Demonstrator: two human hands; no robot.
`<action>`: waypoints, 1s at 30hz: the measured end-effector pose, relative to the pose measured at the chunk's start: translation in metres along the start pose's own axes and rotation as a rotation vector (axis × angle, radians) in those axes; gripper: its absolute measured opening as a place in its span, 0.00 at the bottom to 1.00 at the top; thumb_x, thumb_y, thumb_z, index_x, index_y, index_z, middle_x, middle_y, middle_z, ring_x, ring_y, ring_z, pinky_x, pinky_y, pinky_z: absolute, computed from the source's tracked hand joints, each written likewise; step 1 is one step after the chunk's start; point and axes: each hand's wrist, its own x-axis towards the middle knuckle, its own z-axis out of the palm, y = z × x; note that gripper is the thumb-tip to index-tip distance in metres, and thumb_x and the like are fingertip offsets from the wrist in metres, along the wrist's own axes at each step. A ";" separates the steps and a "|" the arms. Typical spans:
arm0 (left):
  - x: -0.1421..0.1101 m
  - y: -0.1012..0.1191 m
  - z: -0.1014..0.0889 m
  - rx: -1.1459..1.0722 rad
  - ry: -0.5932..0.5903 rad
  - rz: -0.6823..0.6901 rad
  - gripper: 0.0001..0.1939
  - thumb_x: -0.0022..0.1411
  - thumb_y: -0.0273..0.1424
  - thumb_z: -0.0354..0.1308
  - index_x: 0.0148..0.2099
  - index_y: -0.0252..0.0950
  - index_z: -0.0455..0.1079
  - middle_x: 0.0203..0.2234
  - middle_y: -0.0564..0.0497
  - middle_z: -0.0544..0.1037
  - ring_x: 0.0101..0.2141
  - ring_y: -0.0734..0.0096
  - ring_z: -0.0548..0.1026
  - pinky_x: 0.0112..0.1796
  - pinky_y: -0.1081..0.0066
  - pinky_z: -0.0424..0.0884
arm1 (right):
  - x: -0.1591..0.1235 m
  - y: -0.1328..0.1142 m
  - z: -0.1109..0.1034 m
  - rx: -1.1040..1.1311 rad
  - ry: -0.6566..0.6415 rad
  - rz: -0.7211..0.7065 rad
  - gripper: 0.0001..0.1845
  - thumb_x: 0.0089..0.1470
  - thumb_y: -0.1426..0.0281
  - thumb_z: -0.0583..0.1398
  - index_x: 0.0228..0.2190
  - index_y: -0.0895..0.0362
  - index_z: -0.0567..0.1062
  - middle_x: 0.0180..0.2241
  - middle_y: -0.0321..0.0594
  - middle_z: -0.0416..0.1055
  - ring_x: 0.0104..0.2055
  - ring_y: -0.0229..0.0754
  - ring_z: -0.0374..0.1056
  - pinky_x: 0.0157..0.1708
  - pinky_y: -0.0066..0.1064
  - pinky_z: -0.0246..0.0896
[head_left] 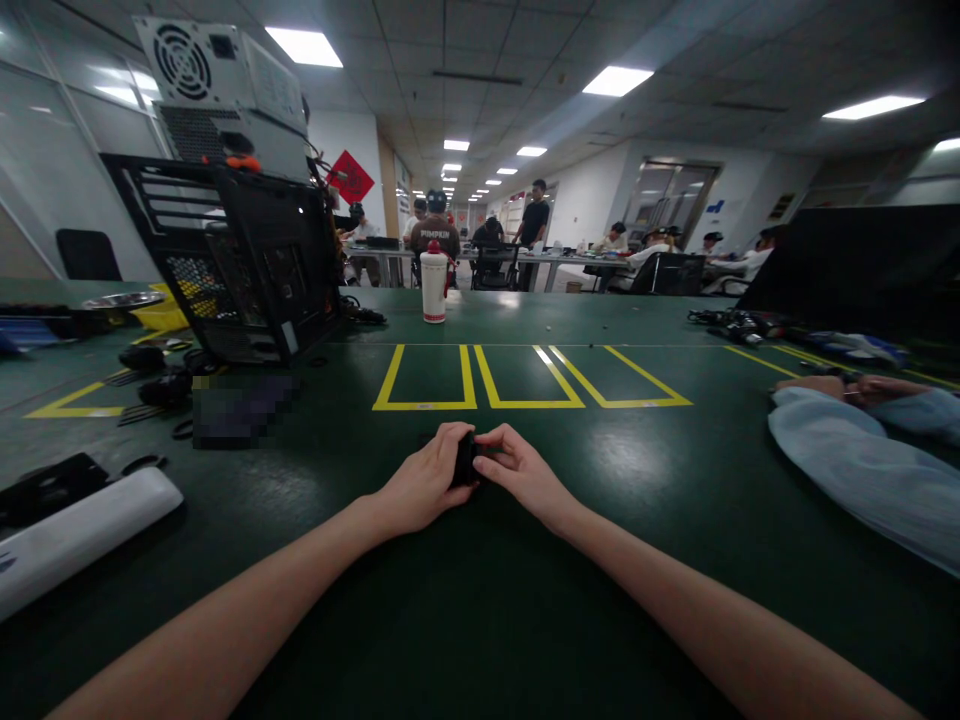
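Observation:
A small black boxy object (466, 462) is between my hands, low over the green tabletop. My left hand (420, 482) is closed around its left side, with the thumb below and the fingers over the top. On the other side, my right hand (523, 474) has its fingers bent and its thumb and fingertips pinched at the object's right edge. Much of the object is hidden by the fingers, and its exact kind cannot be made out.
Yellow tape outlines (536, 404) mark the green table (637, 510) ahead. Beyond them stands a white bottle (433, 290). A black computer case (281, 270) bearing power supplies (225, 65) rises at left, near a white device (97, 530). A co-worker's blue sleeve (862, 470) reaches in from the right.

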 end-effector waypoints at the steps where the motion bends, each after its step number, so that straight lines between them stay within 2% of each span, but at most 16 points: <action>1: 0.000 0.000 0.000 0.003 0.000 0.000 0.30 0.53 0.31 0.53 0.54 0.42 0.43 0.49 0.46 0.56 0.44 0.62 0.65 0.43 0.57 0.65 | 0.000 -0.001 0.000 -0.001 0.004 0.006 0.11 0.46 0.68 0.58 0.34 0.54 0.65 0.37 0.36 0.65 0.41 0.40 0.65 0.41 0.37 0.62; 6: 0.001 0.001 0.000 0.005 0.007 0.000 0.29 0.52 0.31 0.53 0.54 0.41 0.44 0.48 0.46 0.57 0.44 0.62 0.65 0.42 0.58 0.66 | 0.003 0.000 -0.001 -0.020 0.053 0.050 0.15 0.45 0.69 0.59 0.37 0.55 0.65 0.40 0.39 0.65 0.44 0.41 0.64 0.46 0.39 0.58; 12: 0.000 0.001 0.000 -0.005 -0.002 -0.003 0.31 0.51 0.30 0.54 0.54 0.42 0.43 0.49 0.46 0.56 0.46 0.60 0.64 0.44 0.56 0.64 | 0.000 -0.001 -0.002 0.026 -0.018 0.003 0.19 0.39 0.73 0.62 0.36 0.54 0.64 0.40 0.36 0.64 0.45 0.40 0.63 0.46 0.38 0.58; 18: 0.001 -0.001 0.001 0.004 0.012 0.007 0.30 0.52 0.31 0.54 0.54 0.42 0.43 0.49 0.46 0.56 0.45 0.60 0.65 0.43 0.55 0.65 | 0.001 0.001 -0.002 0.003 0.028 0.020 0.11 0.45 0.66 0.58 0.34 0.54 0.65 0.38 0.37 0.64 0.40 0.39 0.65 0.42 0.37 0.61; 23: 0.001 0.000 0.001 -0.001 0.012 0.015 0.30 0.52 0.30 0.54 0.54 0.40 0.43 0.48 0.46 0.57 0.45 0.61 0.64 0.44 0.58 0.65 | 0.003 0.003 -0.003 -0.024 0.029 0.048 0.15 0.46 0.67 0.58 0.38 0.55 0.64 0.41 0.40 0.64 0.45 0.41 0.63 0.46 0.39 0.59; 27: 0.001 0.001 0.000 0.001 0.006 0.021 0.31 0.51 0.29 0.55 0.54 0.41 0.43 0.48 0.46 0.56 0.46 0.61 0.63 0.45 0.58 0.64 | 0.001 0.002 -0.002 0.009 -0.016 0.002 0.17 0.41 0.72 0.62 0.36 0.54 0.64 0.41 0.37 0.64 0.45 0.41 0.63 0.46 0.38 0.58; 30: 0.000 0.002 0.000 0.007 0.000 0.008 0.31 0.51 0.29 0.55 0.54 0.41 0.43 0.49 0.46 0.56 0.46 0.60 0.64 0.44 0.58 0.64 | -0.001 0.000 -0.001 0.013 -0.012 0.006 0.15 0.42 0.70 0.61 0.35 0.54 0.64 0.40 0.36 0.63 0.43 0.40 0.64 0.44 0.37 0.60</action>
